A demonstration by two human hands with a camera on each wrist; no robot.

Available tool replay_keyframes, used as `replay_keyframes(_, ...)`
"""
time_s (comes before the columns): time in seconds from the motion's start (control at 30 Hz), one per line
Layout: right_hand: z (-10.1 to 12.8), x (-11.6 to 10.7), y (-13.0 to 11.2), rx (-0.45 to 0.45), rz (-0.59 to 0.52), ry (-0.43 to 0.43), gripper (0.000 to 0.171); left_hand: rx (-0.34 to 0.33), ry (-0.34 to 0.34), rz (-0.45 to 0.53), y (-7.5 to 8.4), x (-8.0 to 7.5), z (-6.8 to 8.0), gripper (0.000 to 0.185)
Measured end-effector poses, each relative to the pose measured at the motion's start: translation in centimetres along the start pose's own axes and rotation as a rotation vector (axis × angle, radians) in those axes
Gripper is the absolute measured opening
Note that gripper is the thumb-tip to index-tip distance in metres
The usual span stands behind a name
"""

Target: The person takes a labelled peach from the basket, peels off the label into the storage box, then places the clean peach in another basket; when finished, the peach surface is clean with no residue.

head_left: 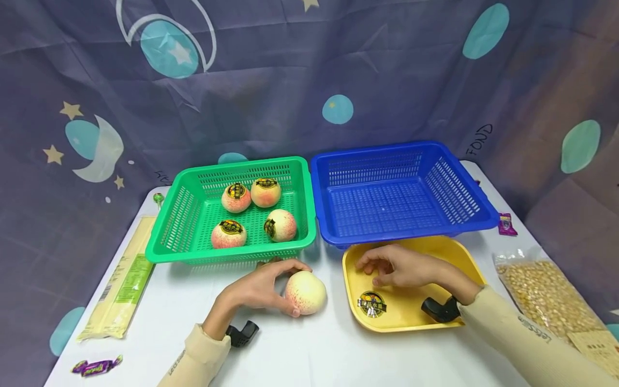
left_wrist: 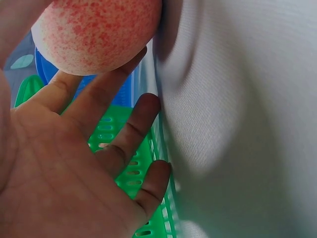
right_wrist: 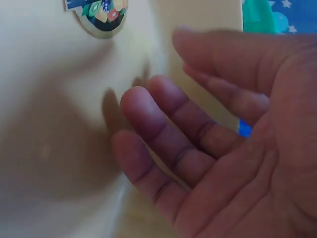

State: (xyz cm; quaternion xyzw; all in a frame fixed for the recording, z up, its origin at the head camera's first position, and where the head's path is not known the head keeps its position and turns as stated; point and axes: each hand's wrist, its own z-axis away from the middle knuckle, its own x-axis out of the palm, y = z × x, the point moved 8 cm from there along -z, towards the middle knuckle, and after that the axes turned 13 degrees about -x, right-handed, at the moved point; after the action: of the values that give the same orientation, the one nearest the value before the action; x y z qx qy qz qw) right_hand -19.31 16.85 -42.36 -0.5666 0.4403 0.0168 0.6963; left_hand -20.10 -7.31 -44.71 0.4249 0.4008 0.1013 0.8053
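Note:
On the white table my left hand [head_left: 289,287] grips a pale, red-speckled peach [head_left: 309,293], thumb below and fingers over its top. The left wrist view shows that peach [left_wrist: 96,34] against my fingers [left_wrist: 106,94], with the green basket [left_wrist: 124,168] behind. My right hand [head_left: 369,271] hovers over the yellow tray [head_left: 411,317], fingers relaxed and holding nothing. A round fruit sticker [head_left: 372,304] lies on the tray near that hand. In the right wrist view the sticker [right_wrist: 99,15] sits beyond my fingers [right_wrist: 163,129]. The green basket [head_left: 227,252] holds several stickered peaches.
A blue basket [head_left: 411,232] with nothing in it stands behind the tray. A long noodle pack [head_left: 123,279] lies at the left, a bag of corn kernels [head_left: 546,301] at the right. Wrapped candies [head_left: 96,367] [head_left: 506,224] lie near the table's edges.

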Motion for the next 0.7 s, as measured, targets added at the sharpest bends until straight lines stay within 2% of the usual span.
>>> replay_keyframes(0.13,0.1,0.1,-1.1,-0.021,0.024,-0.043,0.033,0.003,0.001,-0.005,0.0,0.0,-0.1,0.073)
replay_keyframes(0.23,0.1,0.2,-1.7,-0.038,-0.005,-0.066,0.034,0.004,0.003,-0.006,0.0,0.0,-0.1,0.073)
replay_keyframes(0.4,0.4,-0.4,-3.1,-0.094,-0.049,-0.058,0.034,0.007,0.02,-0.007,-0.1,-0.1,0.0,0.073)
replay_keyframes(0.57,1.5,-2.8,-4.9,-0.176,-0.001,0.047,0.03,0.025,0.063,-0.015,-0.3,0.0,0.3,0.072)
replay_keyframes(0.7,3.2,-6.4,-5.6,-0.175,0.128,0.234,0.028,0.042,0.081,0.014,-0.4,-0.1,0.7,0.072)
